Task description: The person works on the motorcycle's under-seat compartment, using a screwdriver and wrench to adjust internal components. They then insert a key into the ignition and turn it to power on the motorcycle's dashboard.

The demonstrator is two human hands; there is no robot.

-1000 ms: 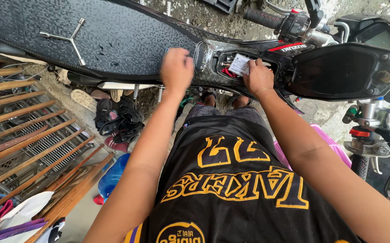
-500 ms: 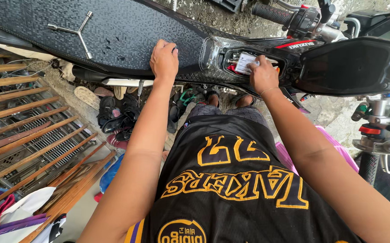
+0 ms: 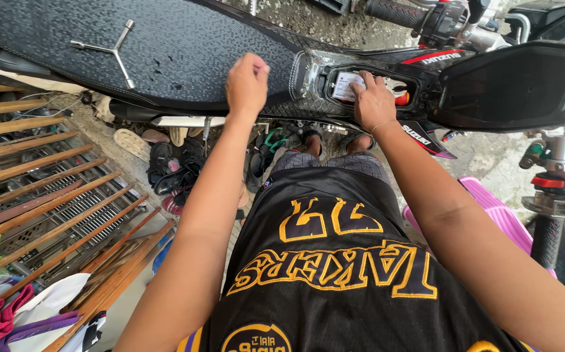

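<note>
A small white box (image 3: pixel 346 85) sits in an open compartment (image 3: pixel 405 73) just in front of the motorcycle seat (image 3: pixel 184 45). The right hand (image 3: pixel 373 104) rests over it, fingers curled on its edge; whether they grip it is unclear. The left hand (image 3: pixel 246 83), loosely fisted and empty, presses the seat. Steadying the seat while working the box gently looks sensible. A three-armed wrench (image 3: pixel 114 53) lies on the seat.

The seat (image 3: pixel 184 52) lies open to reach except where the three-armed wrench (image 3: pixel 114 53) rests.
</note>
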